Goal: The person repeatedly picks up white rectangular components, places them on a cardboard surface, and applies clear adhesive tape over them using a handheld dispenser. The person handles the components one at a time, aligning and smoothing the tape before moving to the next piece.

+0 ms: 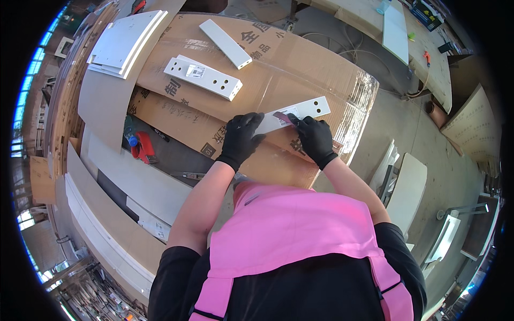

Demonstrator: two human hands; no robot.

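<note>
Both my hands wear black gloves. A white board strip (pixel 303 113) with a printed label and drilled holes at its right end lies slantwise on a brown cardboard sheet (pixel 289 76). My left hand (pixel 243 136) grips the strip's left end, thumb on the near side. In my right hand (pixel 312 136) is a thin, flat, dark reddish strip-like tool (pixel 282 116), its tip over the label; its exact kind I cannot tell. Beyond my left hand rests a white drilled piece (pixel 209 82) with a label, set against another white piece. Farther back is a narrow white strip (pixel 225 43).
White panels (pixel 124 44) are stacked at the far left. A red tape dispenser (pixel 143 147), a blue-capped bottle (pixel 130 132) and a utility knife (pixel 190 175) lie left of me. At the upper right stands a workbench (pixel 429 76) with an orange-nozzled air gun (pixel 427 58).
</note>
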